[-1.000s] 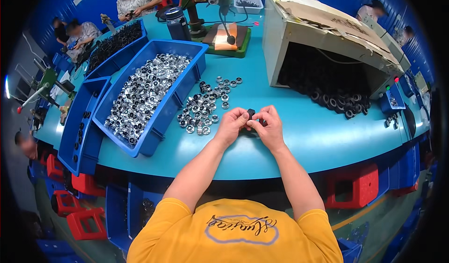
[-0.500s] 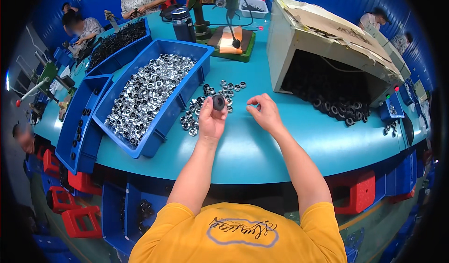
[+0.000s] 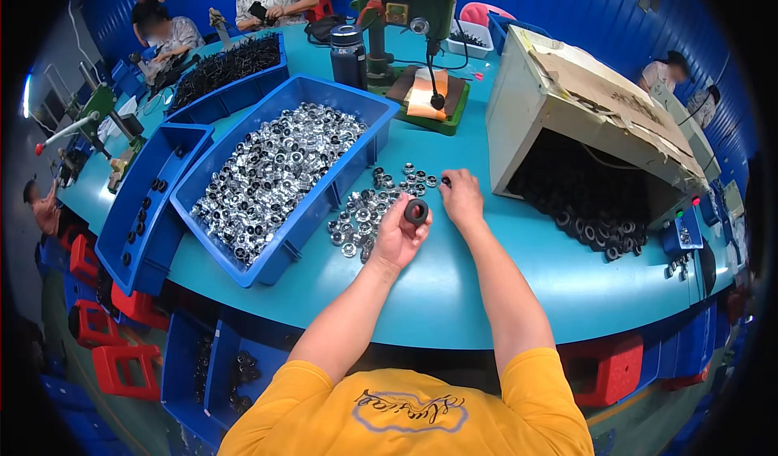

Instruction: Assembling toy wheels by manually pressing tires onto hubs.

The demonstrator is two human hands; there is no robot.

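My left hand (image 3: 396, 241) is closed around a thick black rubber ring (image 3: 416, 212), whose round hole faces up. Just to the right and farther off, my right hand (image 3: 463, 200) pinches a small dark round metal part (image 3: 446, 181) between thumb and fingertips. The two hands are apart. Loose shiny metal rollers with dark centres (image 3: 361, 207) lie scattered on the teal table (image 3: 389, 302), left of and beyond my left hand. Some of them are hidden behind that hand.
A blue bin (image 3: 275, 269) heaped with similar rollers stands at the left, beside a narrower blue bin (image 3: 121, 282). Black rings (image 3: 596, 233) spill from a pale open-fronted box (image 3: 519, 124) on the right. A green press (image 3: 377, 42) and a dark bottle (image 3: 348, 59) stand behind. Co-workers sit at the far left.
My left hand has moved right and nearer with the rubber ring. My right hand has reached to the scattered rollers' right edge and now pinches a small part. The whole view has shifted slightly.
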